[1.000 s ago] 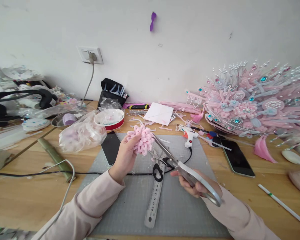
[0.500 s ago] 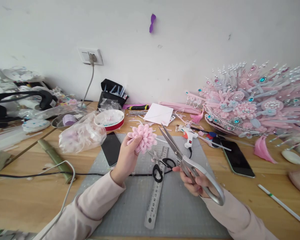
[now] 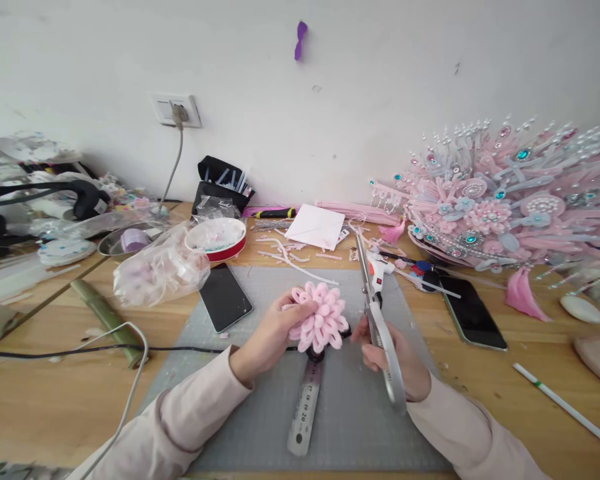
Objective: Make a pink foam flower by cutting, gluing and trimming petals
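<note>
Along the left side of the pale wooden bench [image 3: 40, 400], an olive-green cylindrical tube [image 3: 100, 317] lies aslant, with a crumpled clear plastic bag [image 3: 160, 270] beyond it. Next come a round red-sided white tub [image 3: 227, 253] and a black-screened phone [image 3: 225, 297] at the edge of a grey gridded cutting mat [image 3: 370, 427]. Over the mat, the left hand [image 3: 267, 337] pinches a fuzzy pink looped-petal flower [image 3: 321, 319] between thumb and fingers — the bloom hides the upper part of a silver metal ruler [image 3: 306, 403]. To the right, apart from the flower, the right hand [image 3: 405, 363] grips the handles of large silver-grey shears [image 3: 377, 319], their blades pointing away toward the white wall [image 3: 260, 87]. Just beyond the shears lies a white glue gun [image 3: 380, 270]; farther right are a bushy pink-and-blue beaded headpiece [image 3: 485, 207], a dark phone with a pale edge [image 3: 473, 310] and — nearer the person — a white stick with a green band [image 3: 565, 407].
</note>
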Demonstrator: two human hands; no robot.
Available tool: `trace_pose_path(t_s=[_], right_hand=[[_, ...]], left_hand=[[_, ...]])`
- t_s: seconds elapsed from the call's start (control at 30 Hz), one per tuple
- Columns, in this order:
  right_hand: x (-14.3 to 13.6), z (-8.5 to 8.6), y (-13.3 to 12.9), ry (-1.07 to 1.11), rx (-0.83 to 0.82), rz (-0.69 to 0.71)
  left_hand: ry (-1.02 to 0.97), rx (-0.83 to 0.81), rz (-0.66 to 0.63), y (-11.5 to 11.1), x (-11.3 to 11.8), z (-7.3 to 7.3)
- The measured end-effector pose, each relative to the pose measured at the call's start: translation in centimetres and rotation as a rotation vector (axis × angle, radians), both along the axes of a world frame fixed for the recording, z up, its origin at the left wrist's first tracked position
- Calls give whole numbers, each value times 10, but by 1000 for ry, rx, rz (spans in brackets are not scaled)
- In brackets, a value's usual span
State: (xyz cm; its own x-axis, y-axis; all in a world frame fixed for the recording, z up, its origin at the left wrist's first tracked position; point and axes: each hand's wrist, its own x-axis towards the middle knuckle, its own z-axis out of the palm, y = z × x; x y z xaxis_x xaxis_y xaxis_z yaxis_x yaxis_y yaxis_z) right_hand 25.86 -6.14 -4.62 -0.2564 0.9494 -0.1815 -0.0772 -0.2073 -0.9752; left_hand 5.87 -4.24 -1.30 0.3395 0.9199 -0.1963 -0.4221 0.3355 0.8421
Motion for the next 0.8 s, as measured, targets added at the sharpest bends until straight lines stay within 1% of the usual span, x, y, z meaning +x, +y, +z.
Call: trace_pose_path(t_s=[0.07,0.13,0.2,0.33,0.53,0.67,0.8], right_hand=[[-1,0,-1,-38,105,-90],[-1,0,-2,-46,164,-142],[-2,1,-1,-27,183,-191],[-5,2,0,36,185,-258],[-1,2,-1,35,164,-203],[0,0,-2,42,154,-167],[-3,3,-2,44,122,-174]], left_hand=[[37,-11,-53,-5,5,-4],[92,-15,-39,-9,9,-7],[135,-15,-22,-11,12,-9],[178,2,-50,-15,15,-10],[180,-38,-54,-15,15,-10],[192,-25,-35,-15,15,-11],[211,-12,-28,-15,15,-11]])
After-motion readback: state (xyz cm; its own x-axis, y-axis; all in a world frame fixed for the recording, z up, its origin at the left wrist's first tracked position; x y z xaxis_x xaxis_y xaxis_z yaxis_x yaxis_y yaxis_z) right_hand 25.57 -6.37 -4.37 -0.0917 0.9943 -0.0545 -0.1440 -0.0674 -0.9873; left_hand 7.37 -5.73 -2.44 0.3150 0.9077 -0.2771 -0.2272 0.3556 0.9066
